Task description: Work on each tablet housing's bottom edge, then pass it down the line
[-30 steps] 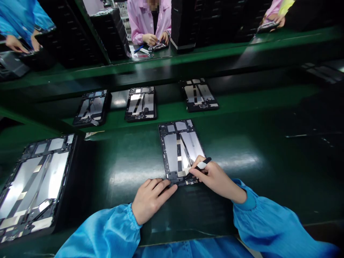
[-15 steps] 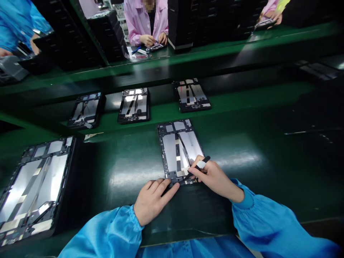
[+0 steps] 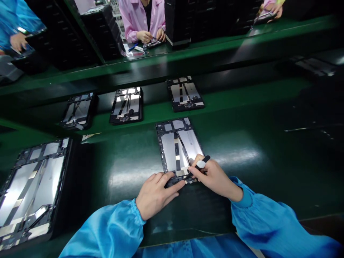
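An opened tablet lies on the green worktop in front of me, its silver panels, dark strips and small parts showing. My right hand grips black tweezers with a white patch, their tips down at the tablet's lower edge near a small board. My left hand rests on the lower left corner of the tablet, fingers stretched out and its index finger and thumb on the frame. Part of that corner is hidden under the fingers.
A stack topped by an opened tablet stands at the left. Several more tablets, among them one, sit along the back strip. Beyond a green shelf edge are black stacked trays and co-workers' hands. A thin tool lies right.
My left hand has slid to the right and up onto the tablet's lower corner. The right hand and tweezers stay nearly in place. The view has shifted slightly.
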`<state>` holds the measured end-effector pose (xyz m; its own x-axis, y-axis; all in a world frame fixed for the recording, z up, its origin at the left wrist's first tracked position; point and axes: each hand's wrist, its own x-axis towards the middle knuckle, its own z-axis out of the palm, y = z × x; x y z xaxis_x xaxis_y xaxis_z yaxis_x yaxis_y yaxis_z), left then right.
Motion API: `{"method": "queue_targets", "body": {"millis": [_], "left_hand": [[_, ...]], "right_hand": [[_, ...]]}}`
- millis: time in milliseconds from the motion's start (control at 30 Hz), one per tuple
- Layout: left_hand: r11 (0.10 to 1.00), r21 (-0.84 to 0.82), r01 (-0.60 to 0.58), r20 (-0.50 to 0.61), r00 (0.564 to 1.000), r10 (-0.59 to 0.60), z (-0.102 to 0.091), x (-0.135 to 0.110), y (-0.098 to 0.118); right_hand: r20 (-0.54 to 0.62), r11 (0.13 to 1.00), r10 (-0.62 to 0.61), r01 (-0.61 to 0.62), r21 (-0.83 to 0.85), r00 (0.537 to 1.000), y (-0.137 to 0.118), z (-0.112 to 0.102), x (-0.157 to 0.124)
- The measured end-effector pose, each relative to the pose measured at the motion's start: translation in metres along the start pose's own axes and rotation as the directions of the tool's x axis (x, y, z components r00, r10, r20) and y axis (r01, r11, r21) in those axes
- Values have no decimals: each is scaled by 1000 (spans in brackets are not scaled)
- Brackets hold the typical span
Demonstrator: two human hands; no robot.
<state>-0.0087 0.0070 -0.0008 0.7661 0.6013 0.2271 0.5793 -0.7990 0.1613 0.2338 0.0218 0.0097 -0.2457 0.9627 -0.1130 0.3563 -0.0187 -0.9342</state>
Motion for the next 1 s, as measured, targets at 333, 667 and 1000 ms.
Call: {"method": "queue_targets", "body": {"millis": [333, 667, 1000], "left_hand": [[955, -259, 145, -115, 977, -179, 2, -16, -13], [219, -870, 441, 104, 599, -794, 5, -29, -15], [12, -991, 130, 15, 206, -978, -35, 50, -147]], "right_hand": [[-454, 977, 0, 98, 191, 891, 18, 4, 1], [-194, 791, 3, 117, 601, 981, -2, 25, 9], [-276, 854, 50, 102, 511, 960, 32, 34, 23]]}}
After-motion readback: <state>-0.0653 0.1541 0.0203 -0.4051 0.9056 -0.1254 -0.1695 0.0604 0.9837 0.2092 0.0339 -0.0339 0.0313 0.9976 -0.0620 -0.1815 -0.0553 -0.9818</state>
